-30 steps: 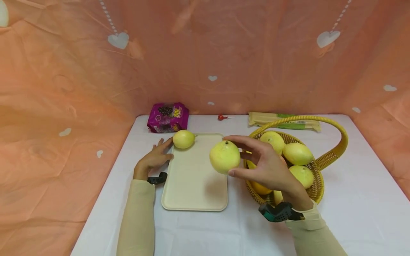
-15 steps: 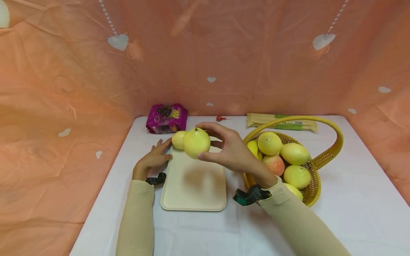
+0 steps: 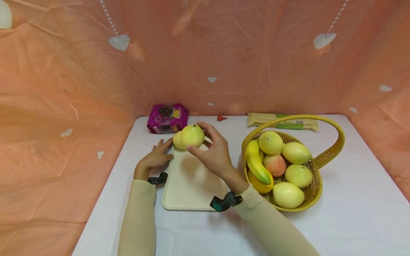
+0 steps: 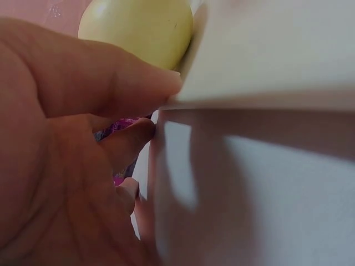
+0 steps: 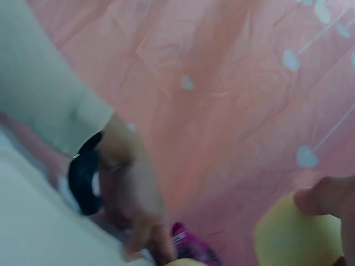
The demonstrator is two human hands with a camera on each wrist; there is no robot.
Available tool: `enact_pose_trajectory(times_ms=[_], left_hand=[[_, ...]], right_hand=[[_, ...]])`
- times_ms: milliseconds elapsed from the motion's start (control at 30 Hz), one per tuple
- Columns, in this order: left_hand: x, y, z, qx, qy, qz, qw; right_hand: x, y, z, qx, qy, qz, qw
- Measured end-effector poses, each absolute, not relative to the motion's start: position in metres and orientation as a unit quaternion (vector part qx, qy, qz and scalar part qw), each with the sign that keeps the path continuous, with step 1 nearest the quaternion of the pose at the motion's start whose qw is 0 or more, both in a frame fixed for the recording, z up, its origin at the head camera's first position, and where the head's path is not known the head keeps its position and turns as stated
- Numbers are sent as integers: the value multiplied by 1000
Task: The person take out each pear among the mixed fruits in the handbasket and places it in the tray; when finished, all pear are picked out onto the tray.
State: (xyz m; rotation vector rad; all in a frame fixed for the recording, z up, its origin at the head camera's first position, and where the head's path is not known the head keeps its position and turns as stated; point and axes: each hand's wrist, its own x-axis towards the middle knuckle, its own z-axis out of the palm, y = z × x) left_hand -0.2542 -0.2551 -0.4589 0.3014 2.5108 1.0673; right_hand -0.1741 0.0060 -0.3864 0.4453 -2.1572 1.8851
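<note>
My right hand (image 3: 215, 152) grips a round yellow-green pear (image 3: 193, 135), fingers behind it and thumb in front, over the far end of a cream tray (image 3: 192, 188). Partly hidden behind it, a second pale yellow fruit (image 3: 177, 141), with a stem in an earlier frame, lies at the tray's far left corner. At the tray's left side is my left hand (image 3: 155, 158), fingers extended. The left wrist view has that thumb (image 4: 150, 88) on the rim, close to the yellow fruit (image 4: 138, 27). In the right wrist view, the gripped pear (image 5: 294, 235) shows at lower right.
To the right stands a wicker basket (image 3: 317, 193) with a tall handle, holding a banana (image 3: 256, 161), a reddish peach-like fruit (image 3: 274, 165) and several yellow fruits. Along the back lie a purple packet (image 3: 168, 118), a small red-handled pin-like tool (image 3: 221, 118) and a long beige-green packet (image 3: 283, 121).
My right hand has carried the pear left from beside the basket to the tray's far end, lowering it beside the other fruit. The left hand has stayed at the tray's edge.
</note>
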Motion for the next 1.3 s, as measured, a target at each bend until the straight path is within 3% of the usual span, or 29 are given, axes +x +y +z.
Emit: enact_pose_trajectory(times_ms=[267,567,1300], left_hand=[[-254,-256,-460,110,896,383,195],[-254,-257,-458,106,893,389,200],[-252,-257,-460,110,890,395,198]], right_hand=[[-189,-9,-423,88,-745,638,173],[-212,-6,-452,3,-759,622,193],[-235,2,-477,-24,-788,595,155]])
